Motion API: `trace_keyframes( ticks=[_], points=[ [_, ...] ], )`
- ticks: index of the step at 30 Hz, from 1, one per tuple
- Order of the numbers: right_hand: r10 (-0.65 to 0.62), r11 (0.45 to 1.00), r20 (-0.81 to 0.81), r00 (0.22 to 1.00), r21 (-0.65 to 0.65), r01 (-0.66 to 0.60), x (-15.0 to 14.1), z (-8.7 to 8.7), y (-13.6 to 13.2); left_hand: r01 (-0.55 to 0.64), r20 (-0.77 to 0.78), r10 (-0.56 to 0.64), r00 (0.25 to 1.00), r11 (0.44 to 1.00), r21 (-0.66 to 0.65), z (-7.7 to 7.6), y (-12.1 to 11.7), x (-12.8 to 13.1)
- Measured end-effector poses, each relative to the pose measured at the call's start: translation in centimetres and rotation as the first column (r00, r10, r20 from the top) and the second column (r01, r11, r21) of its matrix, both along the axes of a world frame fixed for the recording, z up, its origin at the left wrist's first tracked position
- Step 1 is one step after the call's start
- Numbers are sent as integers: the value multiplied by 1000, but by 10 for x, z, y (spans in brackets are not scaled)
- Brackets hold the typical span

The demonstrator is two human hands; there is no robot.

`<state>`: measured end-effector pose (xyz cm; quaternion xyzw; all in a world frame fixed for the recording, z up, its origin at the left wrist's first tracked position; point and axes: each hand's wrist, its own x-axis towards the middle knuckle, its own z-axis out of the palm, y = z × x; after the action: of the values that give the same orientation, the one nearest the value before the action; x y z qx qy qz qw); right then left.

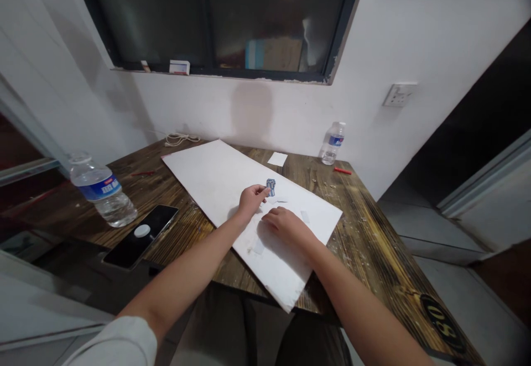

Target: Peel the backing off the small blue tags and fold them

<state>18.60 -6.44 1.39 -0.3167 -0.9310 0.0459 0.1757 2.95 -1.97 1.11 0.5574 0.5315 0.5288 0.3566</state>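
Observation:
A large white board (215,181) lies slantwise on the wooden table (373,228). My left hand (251,199) pinches a small blue-and-white paper cutout (271,187) just above the board. My right hand (285,225) rests knuckles-up on the board beside it, fingers curled under; what they press or hold is hidden. Small white paper scraps (305,216) lie on the board near both hands, and another scrap (258,246) lies below my right wrist.
A water bottle (102,190) lies at the left beside a black phone (140,235) with a white disc on it. A second bottle (333,143) stands at the back, near a red pen (342,171), a white paper square (277,159) and a coiled cord (180,139).

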Motion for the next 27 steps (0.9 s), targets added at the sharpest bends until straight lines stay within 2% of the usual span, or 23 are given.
trace_keyframes(
  ticks=[8, 14, 23, 27],
  points=[
    [-13, 999, 53, 998, 34, 12, -2, -1, 1, -15, -20, 15, 1000, 1000, -8, -2, 2, 0],
    [-25, 999, 7, 1000, 37, 25, -2, -2, 1, -11, -31, 12, 999, 1000, 14, 0, 0, 0],
    [16, 999, -16, 1000, -35, -17, 1, -2, 4, -8, -34, 8, 999, 1000, 3, 1, -1, 0],
    [6, 1000, 10, 1000, -19, -5, 0, -2, 2, -4, -36, 4, 999, 1000, 4, -2, 1, -1]
  ],
)
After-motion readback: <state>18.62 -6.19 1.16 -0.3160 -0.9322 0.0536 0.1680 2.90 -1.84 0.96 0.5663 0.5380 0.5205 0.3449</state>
